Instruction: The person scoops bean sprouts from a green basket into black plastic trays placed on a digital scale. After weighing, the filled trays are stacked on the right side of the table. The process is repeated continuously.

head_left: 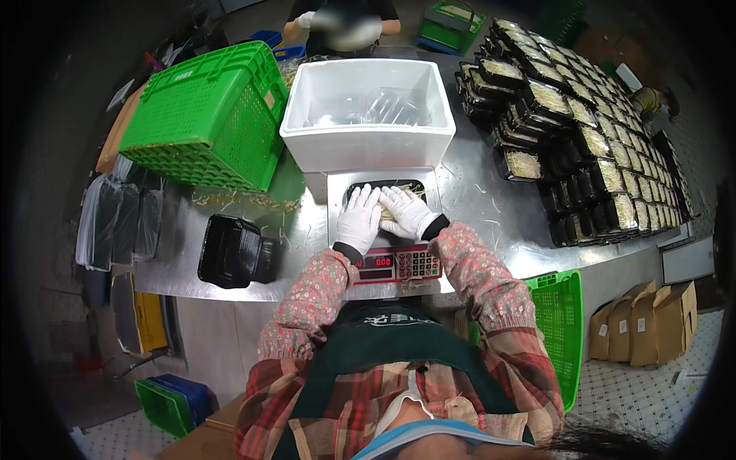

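White gloves cover both of my hands. My left hand (358, 220) lies flat over the left part of a black plastic tray (352, 191), fingers stretched forward. Beside it, my right hand (409, 214) rests flat on the pale, thin sprouts (415, 187) in the tray, its fingertips angled toward the left hand. The tray sits on the platform of a digital scale (416, 264), whose red-lit display and keypad face me. Much of the tray and sprouts is hidden under my gloves.
A white foam box (368, 149) stands behind the scale, a green crate (207, 115) to its left. Stacked black trays (235, 253) lie left of the scale. Filled sprout packs (598, 146) are piled at right. Across the table is another person (345, 46).
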Demonstrator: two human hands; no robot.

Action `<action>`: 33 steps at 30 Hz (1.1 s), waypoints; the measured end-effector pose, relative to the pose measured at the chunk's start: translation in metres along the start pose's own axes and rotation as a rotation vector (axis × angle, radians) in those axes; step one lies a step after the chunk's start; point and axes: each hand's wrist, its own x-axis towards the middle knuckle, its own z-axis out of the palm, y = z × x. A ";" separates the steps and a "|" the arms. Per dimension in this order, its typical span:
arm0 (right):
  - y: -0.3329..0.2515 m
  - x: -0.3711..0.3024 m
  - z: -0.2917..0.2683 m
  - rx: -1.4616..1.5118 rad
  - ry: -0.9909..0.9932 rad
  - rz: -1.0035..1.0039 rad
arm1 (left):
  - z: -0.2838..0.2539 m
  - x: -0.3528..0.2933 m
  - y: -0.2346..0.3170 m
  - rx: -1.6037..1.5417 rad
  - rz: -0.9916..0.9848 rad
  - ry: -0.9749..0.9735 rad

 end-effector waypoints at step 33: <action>0.085 -0.005 -0.155 0.269 -0.071 0.184 | -0.021 0.024 0.033 -0.059 -0.082 -0.141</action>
